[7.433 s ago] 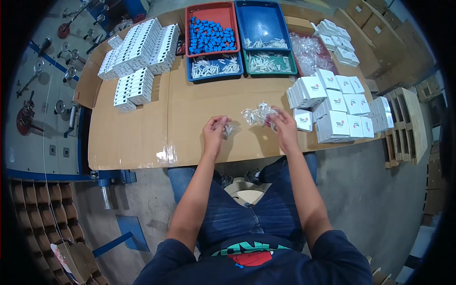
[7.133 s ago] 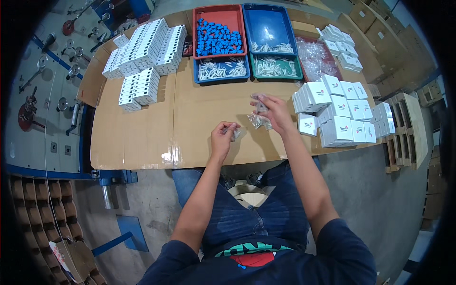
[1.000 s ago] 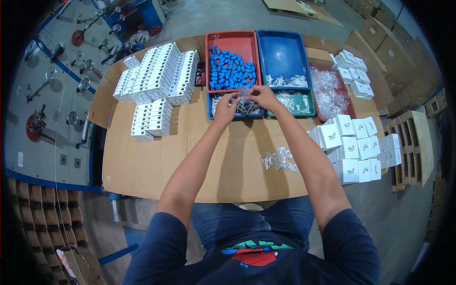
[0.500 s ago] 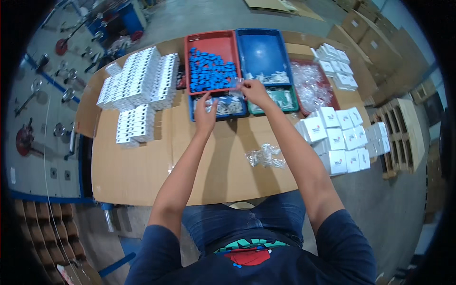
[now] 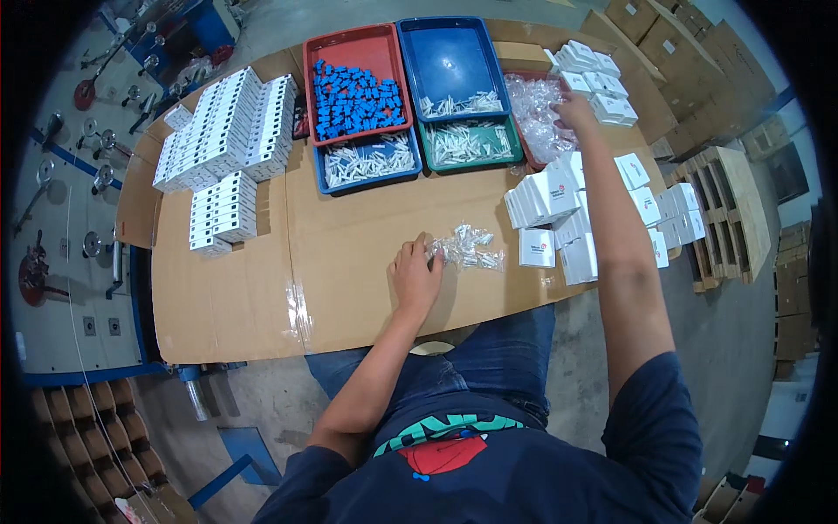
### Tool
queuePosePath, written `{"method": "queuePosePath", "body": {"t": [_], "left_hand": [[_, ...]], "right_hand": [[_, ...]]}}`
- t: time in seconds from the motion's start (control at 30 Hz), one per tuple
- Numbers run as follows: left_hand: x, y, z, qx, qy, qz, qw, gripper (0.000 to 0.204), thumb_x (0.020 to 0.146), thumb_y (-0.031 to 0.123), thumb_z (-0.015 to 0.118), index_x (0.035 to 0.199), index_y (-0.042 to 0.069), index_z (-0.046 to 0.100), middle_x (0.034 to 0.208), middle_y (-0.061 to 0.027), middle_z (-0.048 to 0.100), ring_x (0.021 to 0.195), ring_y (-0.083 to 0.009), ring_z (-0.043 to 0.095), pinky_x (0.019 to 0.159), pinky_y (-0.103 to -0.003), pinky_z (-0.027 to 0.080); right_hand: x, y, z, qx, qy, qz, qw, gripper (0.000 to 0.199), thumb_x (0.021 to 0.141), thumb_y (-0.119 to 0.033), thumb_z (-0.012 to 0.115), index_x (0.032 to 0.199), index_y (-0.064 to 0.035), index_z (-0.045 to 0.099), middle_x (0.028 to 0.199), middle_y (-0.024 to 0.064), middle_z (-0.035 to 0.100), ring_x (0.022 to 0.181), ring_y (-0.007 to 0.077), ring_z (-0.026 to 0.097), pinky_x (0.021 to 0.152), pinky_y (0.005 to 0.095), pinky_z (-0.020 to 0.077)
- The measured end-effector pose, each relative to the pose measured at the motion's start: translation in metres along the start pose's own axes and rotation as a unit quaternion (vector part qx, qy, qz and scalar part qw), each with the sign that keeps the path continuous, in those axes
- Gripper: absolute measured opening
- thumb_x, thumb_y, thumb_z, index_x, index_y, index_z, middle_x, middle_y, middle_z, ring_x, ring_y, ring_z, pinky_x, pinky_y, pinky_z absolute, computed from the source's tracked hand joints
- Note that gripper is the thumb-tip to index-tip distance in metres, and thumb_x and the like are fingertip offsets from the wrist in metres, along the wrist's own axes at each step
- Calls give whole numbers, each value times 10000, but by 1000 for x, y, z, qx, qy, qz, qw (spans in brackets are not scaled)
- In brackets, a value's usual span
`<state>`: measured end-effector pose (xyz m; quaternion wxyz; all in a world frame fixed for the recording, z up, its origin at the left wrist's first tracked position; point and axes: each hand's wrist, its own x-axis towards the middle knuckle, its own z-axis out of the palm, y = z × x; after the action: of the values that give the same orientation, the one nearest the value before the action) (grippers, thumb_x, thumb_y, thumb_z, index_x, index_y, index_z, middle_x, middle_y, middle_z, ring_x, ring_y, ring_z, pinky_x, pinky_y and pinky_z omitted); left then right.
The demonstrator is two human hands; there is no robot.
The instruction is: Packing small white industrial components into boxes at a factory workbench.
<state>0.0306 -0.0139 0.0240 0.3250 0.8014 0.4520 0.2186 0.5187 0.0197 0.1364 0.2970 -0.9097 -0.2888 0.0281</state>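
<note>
My left hand (image 5: 415, 275) is low over the cardboard near the front edge, fingers curled in at the left end of several small clear bags of white plastic wall plugs (image 5: 474, 249). The bag at its fingertips is partly hidden by the hand. My right hand (image 5: 573, 113) reaches far right into a dark red tray (image 5: 534, 157) heaped with clear plastic bags (image 5: 534, 100). Its fingers are bent together against the bags at the tray's right side.
Behind stand a red tray of blue plastic pieces (image 5: 358, 100), a blue tray (image 5: 447, 61), and lower blue (image 5: 371, 166) and green (image 5: 471, 144) trays of white plugs. White boxes are stacked at left (image 5: 218, 131) and right (image 5: 559, 196). A wooden pallet (image 5: 729, 210) stands beyond.
My left hand has come from the trays down to the filled bags near me. My right hand has left the trays and moved right to the clear bags. A right-hand box stack looks tilted now.
</note>
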Motion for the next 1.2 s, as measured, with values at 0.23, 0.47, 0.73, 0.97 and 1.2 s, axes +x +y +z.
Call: {"method": "queuePosePath", "body": {"t": [0.23,0.47,0.73,0.97,1.2], "left_hand": [[6,-10,-17,-1,31,-42,999,222,884,220,743,1020,49,704,1003,-69,667,1013,-228,629,886,-401,450],[2,-17,-21,-423,-61,-77,901,104,983,115,680,1021,19,672,902,-16,673,768,-67,607,682,-229,506],[-10,5,-66,-381,-76,-52,920,92,976,86,682,1035,15,682,897,0,671,753,-50,580,672,-206,475],[-12,12,-70,-293,-45,12,955,175,937,108,727,1076,14,677,878,-21,683,677,-56,564,619,-218,466],[-17,-48,-58,-276,79,-36,957,239,969,131,689,1176,30,627,922,-37,670,693,-70,578,642,-233,487]], "right_hand": [[-223,-119,-6,267,-185,-97,941,228,960,-88,543,1120,-41,699,902,59,746,780,136,713,650,294,540],[-354,-68,81,314,-252,-158,902,304,969,-136,680,1252,-24,685,1083,90,742,970,151,685,873,294,538],[-376,-82,72,452,-393,-55,799,285,989,-196,676,1186,3,727,1051,53,741,929,99,655,845,271,526],[-369,-77,69,410,-374,-100,826,245,1012,-164,631,1145,4,751,1055,51,748,974,104,651,888,263,510],[-319,-98,31,438,-272,-68,854,204,966,-95,653,1074,44,757,1064,97,764,965,138,693,889,283,536]]}}
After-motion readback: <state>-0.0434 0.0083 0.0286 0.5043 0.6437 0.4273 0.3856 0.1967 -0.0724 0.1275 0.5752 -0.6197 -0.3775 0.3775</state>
